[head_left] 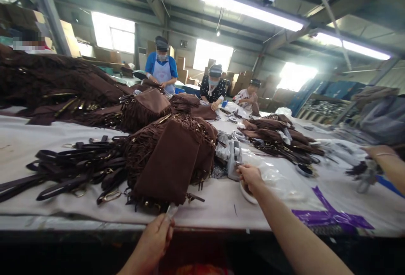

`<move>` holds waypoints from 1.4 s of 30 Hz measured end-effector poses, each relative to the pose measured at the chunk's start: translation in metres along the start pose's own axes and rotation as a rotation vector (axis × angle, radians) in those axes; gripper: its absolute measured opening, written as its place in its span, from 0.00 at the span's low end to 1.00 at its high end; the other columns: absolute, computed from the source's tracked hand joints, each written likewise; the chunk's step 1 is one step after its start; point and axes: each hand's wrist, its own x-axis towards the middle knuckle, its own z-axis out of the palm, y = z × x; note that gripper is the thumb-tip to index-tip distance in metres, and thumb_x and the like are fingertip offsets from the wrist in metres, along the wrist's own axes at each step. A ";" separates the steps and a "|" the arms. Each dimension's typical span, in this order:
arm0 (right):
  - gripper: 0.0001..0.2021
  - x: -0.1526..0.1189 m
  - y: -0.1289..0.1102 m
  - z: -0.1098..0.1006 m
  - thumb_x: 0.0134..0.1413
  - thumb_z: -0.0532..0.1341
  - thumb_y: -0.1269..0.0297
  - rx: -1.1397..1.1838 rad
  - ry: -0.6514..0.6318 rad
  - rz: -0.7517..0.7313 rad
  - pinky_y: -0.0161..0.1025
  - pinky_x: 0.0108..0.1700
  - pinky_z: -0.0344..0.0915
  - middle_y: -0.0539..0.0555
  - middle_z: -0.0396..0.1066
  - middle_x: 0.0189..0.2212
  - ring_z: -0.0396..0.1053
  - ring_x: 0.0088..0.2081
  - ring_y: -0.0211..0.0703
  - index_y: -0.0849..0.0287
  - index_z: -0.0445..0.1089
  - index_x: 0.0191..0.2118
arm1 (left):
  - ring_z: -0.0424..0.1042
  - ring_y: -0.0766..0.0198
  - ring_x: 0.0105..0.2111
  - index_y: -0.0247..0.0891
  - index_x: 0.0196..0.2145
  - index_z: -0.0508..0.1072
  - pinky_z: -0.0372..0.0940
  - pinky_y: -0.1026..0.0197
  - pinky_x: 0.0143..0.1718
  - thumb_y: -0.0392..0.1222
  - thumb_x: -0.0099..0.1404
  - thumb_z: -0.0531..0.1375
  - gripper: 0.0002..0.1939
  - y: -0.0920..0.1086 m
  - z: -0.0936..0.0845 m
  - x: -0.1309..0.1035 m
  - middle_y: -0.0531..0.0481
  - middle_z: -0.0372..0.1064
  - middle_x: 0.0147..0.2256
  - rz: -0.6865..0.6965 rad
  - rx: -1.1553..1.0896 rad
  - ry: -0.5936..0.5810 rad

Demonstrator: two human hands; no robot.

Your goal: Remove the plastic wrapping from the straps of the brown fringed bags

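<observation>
My left hand (158, 233) is at the table's front edge, thumb and fingers pinched on a small clear plastic strip (171, 211). The strip's far end meets the lower edge of a dark brown fringed bag (167, 161), which lies against more fringed bags. My right hand (252, 179) reaches forward, its fingertips closed at the front of a grey tape dispenser (234, 159); what they pinch is too small to make out. Under that hand a white ring, perhaps a tape roll (247, 194), is partly covered. Dark straps with gold-coloured hardware (79, 165) are heaped left of the bag.
More brown bags (278, 136) are piled at the right, beside clear plastic (275, 173). Purple tape (332, 214) lies near the front edge. Another person's arm (387, 163) comes in from the right. Several co-workers, one in a blue shirt (172, 66), are across the table.
</observation>
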 end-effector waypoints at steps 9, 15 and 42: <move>0.07 -0.021 -0.025 -0.013 0.36 0.60 0.73 -0.435 -0.164 -0.167 0.35 0.27 0.53 0.52 0.67 0.16 0.64 0.23 0.40 0.58 0.71 0.15 | 0.52 0.69 0.13 0.40 0.23 0.63 0.47 0.65 0.15 0.67 0.62 0.47 0.27 0.008 -0.007 -0.021 0.59 0.52 0.14 0.095 0.179 0.027; 0.14 -0.146 -0.047 0.042 0.54 0.56 0.57 -0.321 -0.876 -0.319 0.33 0.23 0.54 0.49 0.69 0.19 0.60 0.19 0.35 0.59 0.71 0.25 | 0.63 0.66 0.21 0.39 0.25 0.67 0.55 0.63 0.25 0.53 0.70 0.45 0.22 0.017 -0.013 -0.034 0.54 0.63 0.19 0.241 0.396 0.079; 0.13 -0.211 -0.052 0.122 0.50 0.58 0.60 -0.390 -0.920 -0.208 0.31 0.19 0.51 0.48 0.67 0.13 0.59 0.16 0.33 0.59 0.70 0.19 | 0.68 0.59 0.30 0.38 0.36 0.70 0.58 0.60 0.32 0.40 0.72 0.43 0.16 0.009 -0.031 -0.053 0.42 0.70 0.32 0.648 0.975 0.233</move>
